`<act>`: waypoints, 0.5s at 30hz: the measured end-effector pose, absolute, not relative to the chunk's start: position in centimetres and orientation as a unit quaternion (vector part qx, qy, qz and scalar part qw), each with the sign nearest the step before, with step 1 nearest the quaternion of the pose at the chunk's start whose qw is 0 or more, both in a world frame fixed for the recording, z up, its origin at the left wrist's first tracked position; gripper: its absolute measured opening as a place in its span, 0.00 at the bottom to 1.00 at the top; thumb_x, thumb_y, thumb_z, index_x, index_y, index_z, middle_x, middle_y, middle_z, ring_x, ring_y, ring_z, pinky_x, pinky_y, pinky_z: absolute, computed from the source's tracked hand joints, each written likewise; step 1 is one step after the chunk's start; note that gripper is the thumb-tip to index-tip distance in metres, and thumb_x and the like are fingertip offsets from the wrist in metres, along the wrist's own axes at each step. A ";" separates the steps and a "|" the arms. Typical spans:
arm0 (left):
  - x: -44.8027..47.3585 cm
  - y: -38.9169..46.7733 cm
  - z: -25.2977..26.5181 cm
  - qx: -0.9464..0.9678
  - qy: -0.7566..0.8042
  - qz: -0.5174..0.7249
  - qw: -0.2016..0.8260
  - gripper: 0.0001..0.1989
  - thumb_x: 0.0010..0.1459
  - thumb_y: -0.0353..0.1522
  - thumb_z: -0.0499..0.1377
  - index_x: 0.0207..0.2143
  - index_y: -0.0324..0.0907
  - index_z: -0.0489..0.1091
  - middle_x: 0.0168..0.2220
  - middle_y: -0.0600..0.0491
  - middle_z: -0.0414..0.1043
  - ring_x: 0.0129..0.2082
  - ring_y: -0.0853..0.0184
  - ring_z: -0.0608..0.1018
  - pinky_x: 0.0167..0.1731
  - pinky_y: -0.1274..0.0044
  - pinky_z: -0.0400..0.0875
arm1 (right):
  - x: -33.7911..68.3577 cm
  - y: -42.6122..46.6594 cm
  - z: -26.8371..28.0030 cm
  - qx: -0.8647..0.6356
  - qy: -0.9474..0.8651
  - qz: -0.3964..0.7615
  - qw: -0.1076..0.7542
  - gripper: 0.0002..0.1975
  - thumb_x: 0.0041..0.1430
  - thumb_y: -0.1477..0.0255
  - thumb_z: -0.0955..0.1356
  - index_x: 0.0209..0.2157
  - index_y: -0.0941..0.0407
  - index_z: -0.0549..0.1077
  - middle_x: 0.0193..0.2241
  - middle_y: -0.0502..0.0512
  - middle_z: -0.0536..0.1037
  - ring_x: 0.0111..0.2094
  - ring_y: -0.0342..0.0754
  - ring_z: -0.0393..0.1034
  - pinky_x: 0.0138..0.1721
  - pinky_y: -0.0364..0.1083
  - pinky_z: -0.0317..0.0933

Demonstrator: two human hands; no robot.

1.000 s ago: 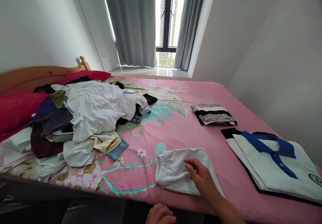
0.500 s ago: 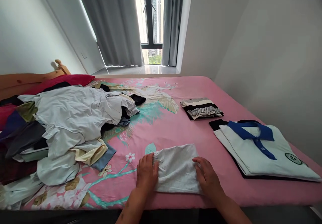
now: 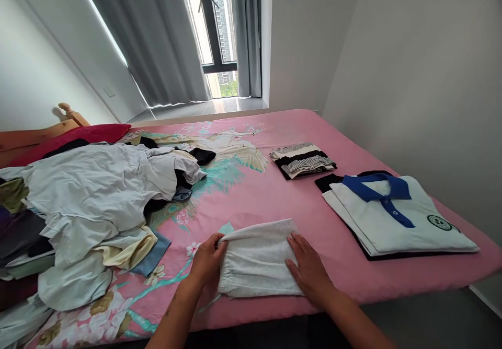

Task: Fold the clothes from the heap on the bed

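the left hand (image 3: pixel 207 259) gripped the left edge of a folded grey garment (image 3: pixel 257 257), the fingers curled around the cloth, the thumb on top; the fingertips went under the fold and were hidden. the right hand (image 3: pixel 309 270) lay flat on the right side of the same garment, fingers stretched and close together, pressing down. both forearms were cut off by the lower border of the picture.

the grey garment lay on the pink bed sheet (image 3: pixel 270 197), near the front edge of the bed, between the two hands. its kind was hard to tell; a gathered band showed along the near left edge, and a thin cord seemed to hang out there.

to the right, near but apart, a white polo shirt with blue collar (image 3: pixel 392 216) lay folded on top of a black garment (image 3: pixel 331 182), of which only the edges appeared. behind it, a folded striped piece (image 3: pixel 301 160) rested on the sheet, black and white.

on the left, a loose pile of clothes (image 3: pixel 90 202) covered much of the bed; the items overlapped, so most could not be told apart, and the pile ran out of the picture on the left. a red pillow (image 3: pixel 74 135) was partly covered behind it, and only a bit of the wooden headboard (image 3: pixel 66 113) was visible. grey curtains (image 3: pixel 157 41) hid part of the window (image 3: pixel 212 25).
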State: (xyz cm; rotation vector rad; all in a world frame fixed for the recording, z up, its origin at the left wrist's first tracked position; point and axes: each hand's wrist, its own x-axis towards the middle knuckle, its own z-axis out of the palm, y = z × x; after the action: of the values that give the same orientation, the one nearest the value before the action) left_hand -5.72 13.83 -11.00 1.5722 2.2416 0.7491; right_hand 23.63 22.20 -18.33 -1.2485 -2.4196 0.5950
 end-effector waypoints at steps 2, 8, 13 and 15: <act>-5.7 13.5 -11.6 0.530 0.791 0.279 0.122 0.13 0.58 0.34 0.49 0.43 0.40 0.68 0.39 0.50 0.74 0.39 0.64 0.76 0.41 0.72 0.70 | 24.0 22.3 -17.8 -0.431 -0.857 0.225 0.173 0.30 0.61 0.58 0.59 0.61 0.57 0.56 0.62 0.58 0.53 0.63 0.55 0.45 0.61 0.59 0.48; 0.0 12.7 -11.1 0.714 0.647 0.268 -0.011 0.18 0.58 0.25 0.48 0.49 0.45 0.67 0.53 0.50 0.69 0.56 0.64 0.66 0.57 0.65 0.59 | 22.7 22.6 -14.5 -0.399 -0.851 0.205 0.273 0.22 0.65 0.65 0.56 0.58 0.55 0.59 0.59 0.57 0.61 0.62 0.50 0.48 0.61 0.57 0.49; 2.4 11.5 -12.8 0.734 0.669 0.118 -0.005 0.30 0.57 0.39 0.55 0.61 0.47 0.53 0.64 0.44 0.51 0.63 0.51 0.54 0.59 0.48 0.43 | 21.7 22.3 -15.1 -0.340 -0.910 0.191 0.140 0.25 0.63 0.63 0.58 0.61 0.50 0.56 0.63 0.54 0.52 0.64 0.56 0.40 0.61 0.66 0.35; 1.4 11.0 -13.8 0.707 0.700 0.103 0.021 0.33 0.57 0.44 0.55 0.62 0.47 0.51 0.65 0.42 0.48 0.64 0.49 0.52 0.57 0.47 0.44 | 22.4 22.7 -15.9 -0.356 -0.899 0.218 0.134 0.25 0.62 0.60 0.58 0.60 0.49 0.58 0.63 0.54 0.53 0.64 0.56 0.42 0.61 0.65 0.37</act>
State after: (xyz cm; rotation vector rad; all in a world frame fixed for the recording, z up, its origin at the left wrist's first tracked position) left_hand 1.44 10.99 -13.80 2.1908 2.1685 0.3205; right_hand 22.37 22.72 -15.91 -1.0310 -2.6055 0.6329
